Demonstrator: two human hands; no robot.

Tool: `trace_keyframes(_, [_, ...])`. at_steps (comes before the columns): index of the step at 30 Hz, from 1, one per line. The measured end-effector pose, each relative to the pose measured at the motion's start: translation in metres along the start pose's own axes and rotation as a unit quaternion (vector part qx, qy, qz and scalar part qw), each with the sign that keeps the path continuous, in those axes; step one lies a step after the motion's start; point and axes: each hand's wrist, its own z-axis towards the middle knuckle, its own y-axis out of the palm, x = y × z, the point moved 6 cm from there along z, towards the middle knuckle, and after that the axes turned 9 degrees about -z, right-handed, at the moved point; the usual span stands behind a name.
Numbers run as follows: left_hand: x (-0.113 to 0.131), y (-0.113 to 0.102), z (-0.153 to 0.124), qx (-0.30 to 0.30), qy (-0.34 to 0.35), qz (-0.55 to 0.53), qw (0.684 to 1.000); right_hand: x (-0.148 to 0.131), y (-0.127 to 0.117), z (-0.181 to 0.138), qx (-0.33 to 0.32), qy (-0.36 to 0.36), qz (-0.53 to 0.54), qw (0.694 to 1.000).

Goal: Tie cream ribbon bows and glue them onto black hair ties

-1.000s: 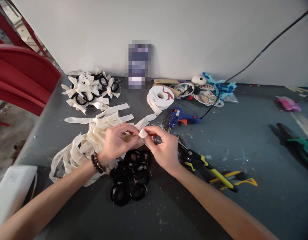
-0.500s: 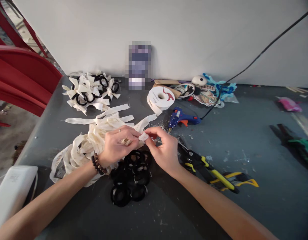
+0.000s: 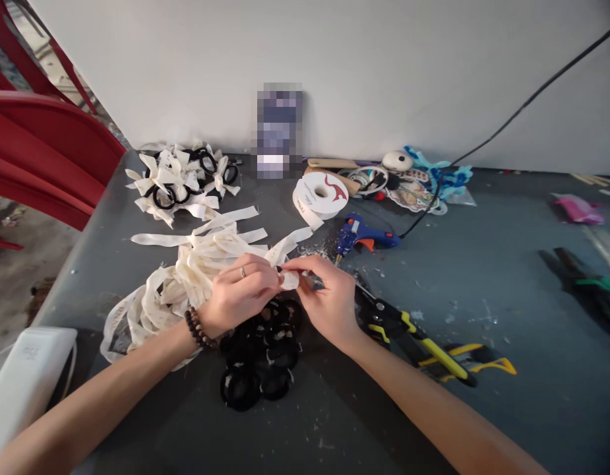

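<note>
My left hand [image 3: 243, 290] and my right hand [image 3: 324, 300] meet over the grey table [image 3: 483, 422], both pinching one small piece of cream ribbon [image 3: 288, 280] between the fingertips. A ring shows on my left hand and a dark bead bracelet on its wrist. Under and left of my left hand lies a heap of cut cream ribbon strips [image 3: 186, 280]. Just below both hands sits a pile of black hair ties [image 3: 258, 359]. A white ribbon spool [image 3: 320, 194] stands behind, its loose end trailing toward my hands.
Finished cream bows on black ties [image 3: 179, 178] lie at the back left. A blue glue gun [image 3: 361, 234] with a black cord, yellow-handled pliers [image 3: 423, 336], a white device [image 3: 25, 379], craft clutter [image 3: 413, 181] and a red chair [image 3: 42, 152] surround the work.
My hands have sunk slightly toward the hair ties. My left hand has turned knuckles-up and closed over the ribbon piece, which now shows less between the fingers.
</note>
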Motion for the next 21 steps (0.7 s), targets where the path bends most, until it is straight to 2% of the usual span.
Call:
trace_keyframes(4, [0.005,0.003,0.002,-0.023,0.007,-0.009,1.0,-0.007,-0.001,0.002,0.004,-0.037,-0.021,0.999])
trace_keyframes(8, [0.004,0.003,0.002,-0.017,-0.002,-0.007,1.0,-0.008,-0.003,0.001,0.021,-0.055,-0.049,0.997])
trace_keyframes(14, [-0.003,0.002,0.002,-0.006,-0.053,-0.011,0.999,-0.015,-0.003,-0.005,0.059,-0.166,-0.16,0.971])
trace_keyframes(16, [-0.005,0.001,0.001,0.001,-0.071,-0.017,0.997,-0.015,-0.004,-0.004,0.062,-0.155,-0.155,0.974])
trace_keyframes(21, [-0.013,0.002,-0.001,0.003,-0.138,-0.022,0.99,-0.009,-0.006,0.004,0.033,-0.067,-0.064,0.995])
